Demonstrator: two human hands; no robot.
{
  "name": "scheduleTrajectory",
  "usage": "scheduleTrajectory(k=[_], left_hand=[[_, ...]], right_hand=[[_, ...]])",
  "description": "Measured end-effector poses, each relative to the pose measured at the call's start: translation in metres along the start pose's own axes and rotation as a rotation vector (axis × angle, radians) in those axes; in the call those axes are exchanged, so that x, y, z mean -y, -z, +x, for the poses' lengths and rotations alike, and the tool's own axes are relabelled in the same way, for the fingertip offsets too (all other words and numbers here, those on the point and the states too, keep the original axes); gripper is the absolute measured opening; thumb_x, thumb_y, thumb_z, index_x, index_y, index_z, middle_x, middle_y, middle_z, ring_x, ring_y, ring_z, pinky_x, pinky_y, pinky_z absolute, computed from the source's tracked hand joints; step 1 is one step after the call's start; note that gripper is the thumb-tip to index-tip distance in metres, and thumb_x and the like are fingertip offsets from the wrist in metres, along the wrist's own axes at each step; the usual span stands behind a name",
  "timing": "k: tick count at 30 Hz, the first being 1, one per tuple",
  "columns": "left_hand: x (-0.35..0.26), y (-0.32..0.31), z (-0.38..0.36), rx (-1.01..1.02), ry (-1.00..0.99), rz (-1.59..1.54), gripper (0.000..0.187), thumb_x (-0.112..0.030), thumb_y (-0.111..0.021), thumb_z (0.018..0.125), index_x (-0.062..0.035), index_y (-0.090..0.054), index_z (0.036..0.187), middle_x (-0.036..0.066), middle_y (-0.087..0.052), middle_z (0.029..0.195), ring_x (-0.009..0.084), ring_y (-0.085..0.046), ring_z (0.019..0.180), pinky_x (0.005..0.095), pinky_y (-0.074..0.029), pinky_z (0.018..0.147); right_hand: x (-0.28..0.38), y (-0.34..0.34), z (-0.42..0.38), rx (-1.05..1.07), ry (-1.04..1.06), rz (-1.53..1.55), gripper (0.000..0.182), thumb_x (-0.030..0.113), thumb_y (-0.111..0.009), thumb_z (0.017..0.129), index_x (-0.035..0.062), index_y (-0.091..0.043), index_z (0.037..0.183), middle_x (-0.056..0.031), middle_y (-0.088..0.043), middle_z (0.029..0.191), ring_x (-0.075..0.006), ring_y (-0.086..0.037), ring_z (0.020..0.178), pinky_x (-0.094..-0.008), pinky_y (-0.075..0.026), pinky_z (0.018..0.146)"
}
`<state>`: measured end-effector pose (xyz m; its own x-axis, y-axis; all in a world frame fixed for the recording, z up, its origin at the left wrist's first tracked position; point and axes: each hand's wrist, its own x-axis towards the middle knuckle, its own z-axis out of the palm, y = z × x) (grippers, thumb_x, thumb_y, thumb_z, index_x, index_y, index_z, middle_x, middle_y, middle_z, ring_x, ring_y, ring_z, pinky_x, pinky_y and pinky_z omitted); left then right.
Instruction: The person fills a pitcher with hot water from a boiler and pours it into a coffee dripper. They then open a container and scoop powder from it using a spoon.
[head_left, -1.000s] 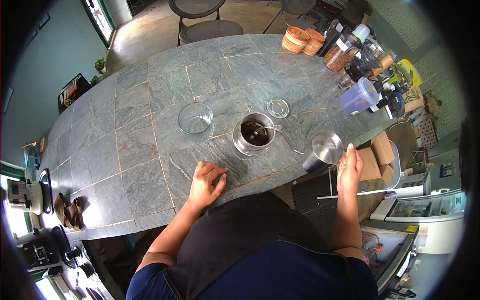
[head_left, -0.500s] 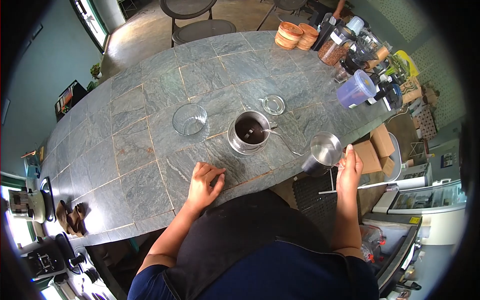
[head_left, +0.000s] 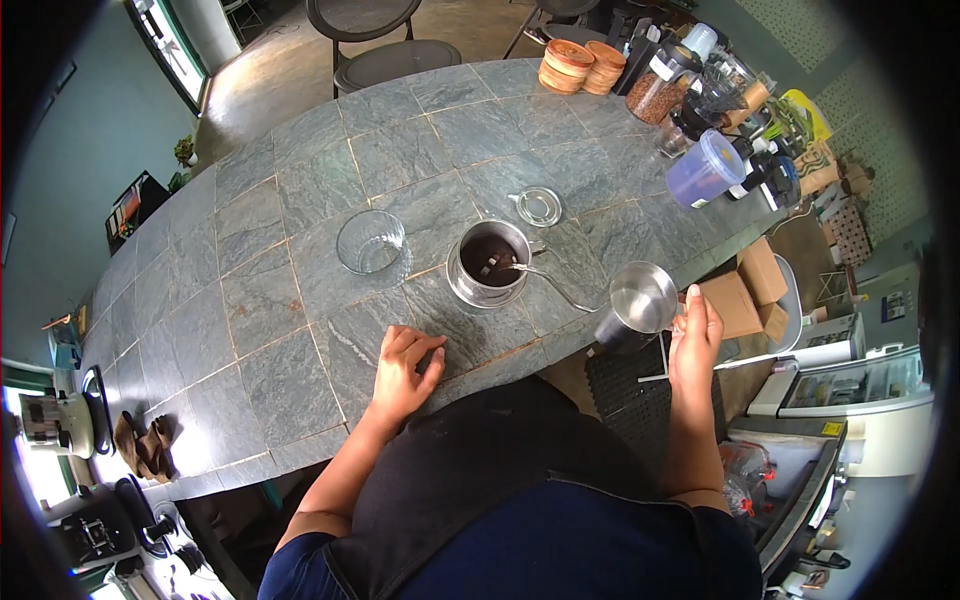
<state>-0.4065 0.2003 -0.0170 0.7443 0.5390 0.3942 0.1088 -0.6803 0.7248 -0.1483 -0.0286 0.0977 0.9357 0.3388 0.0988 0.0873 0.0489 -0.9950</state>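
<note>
My right hand (head_left: pixel 693 338) grips the handle of a metal gooseneck kettle (head_left: pixel 641 300) with an open top and liquid inside, held by the table's front edge. Its thin curved spout (head_left: pixel 560 285) reaches left, the tip over a metal coffee dripper (head_left: pixel 490 262) that holds wet dark coffee grounds. My left hand (head_left: pixel 405 372) rests on the table's front edge, loosely curled with nothing in it. Left of the dripper stands a clear glass (head_left: pixel 371 242). Behind the dripper lies a small round glass lid or dish (head_left: pixel 538 207).
The stone-tiled table (head_left: pixel 260 310) curves away in front. Wooden round containers (head_left: pixel 566 68), a jar of beans (head_left: pixel 658 92) and a purple tub (head_left: pixel 706 170) crowd its right end. A cardboard box (head_left: pixel 735 300) sits beyond the right edge. Dark chairs (head_left: pixel 395 65) stand behind.
The whole view has shifted slightly. The kettle stays tilted by the dripper, and both hands keep nearly the same places.
</note>
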Motion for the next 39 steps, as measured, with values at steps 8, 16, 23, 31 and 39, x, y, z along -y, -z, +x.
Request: scheduleTrajectory(k=[8, 16, 23, 31, 39], left_hand=[[-0.001, 0.001, 0.001, -0.009, -0.011, 0.003, 0.017, -0.007, -0.068, 0.077, -0.0019, -0.071, 0.093, 0.009, -0.062, 0.085, 0.0273, -0.054, 0.086, 0.0374, -0.046, 0.08], [-0.002, 0.001, 0.0, -0.024, -0.001, 0.002, 0.016, -0.006, -0.068, 0.077, -0.0017, -0.071, 0.092, 0.01, -0.062, 0.085, 0.0276, -0.054, 0.086, 0.0373, -0.047, 0.08], [0.0, 0.0, 0.0, -0.023, -0.006, 0.004, 0.016, -0.005, -0.068, 0.077, -0.0019, -0.071, 0.092, 0.009, -0.062, 0.085, 0.0275, -0.054, 0.086, 0.0374, -0.047, 0.08], [0.0, 0.0, 0.0, -0.008, 0.001, 0.006, 0.015, -0.005, -0.068, 0.077, -0.0024, -0.071, 0.091, 0.009, -0.063, 0.084, 0.0272, -0.054, 0.086, 0.037, -0.047, 0.08], [0.0, 0.0, 0.0, 0.011, -0.004, 0.004, 0.014, -0.005, -0.068, 0.077, -0.0023, -0.071, 0.09, 0.009, -0.063, 0.084, 0.027, -0.054, 0.086, 0.0369, -0.047, 0.08]], right_hand=[[0.003, -0.004, 0.002, 0.04, 0.024, 0.031, 0.031, 0.024, -0.053, 0.1, 0.0106, -0.05, 0.073, 0.0077, -0.039, 0.066, -0.0024, -0.034, 0.059, -0.0215, -0.03, 0.055], [0.001, -0.009, 0.007, 0.011, 0.015, 0.067, 0.03, 0.026, -0.056, 0.099, 0.0114, -0.053, 0.073, 0.0078, -0.041, 0.065, -0.0018, -0.035, 0.058, -0.0206, -0.029, 0.056], [-0.008, -0.007, 0.015, -0.024, 0.014, 0.103, 0.025, 0.027, -0.058, 0.098, 0.0064, -0.061, 0.083, 0.0063, -0.047, 0.066, -0.0022, -0.038, 0.058, -0.0207, -0.032, 0.058], [0.002, -0.01, 0.014, -0.067, -0.021, 0.099, 0.027, 0.027, -0.058, 0.098, 0.0108, -0.056, 0.077, 0.0077, -0.042, 0.062, -0.0024, -0.037, 0.057, -0.0222, -0.035, 0.059], [-0.005, 0.006, 0.017, -0.022, 0.031, 0.161, 0.03, 0.025, -0.057, 0.099, 0.0104, -0.053, 0.073, 0.0081, -0.038, 0.064, -0.0019, -0.036, 0.057, -0.0209, -0.034, 0.056]])
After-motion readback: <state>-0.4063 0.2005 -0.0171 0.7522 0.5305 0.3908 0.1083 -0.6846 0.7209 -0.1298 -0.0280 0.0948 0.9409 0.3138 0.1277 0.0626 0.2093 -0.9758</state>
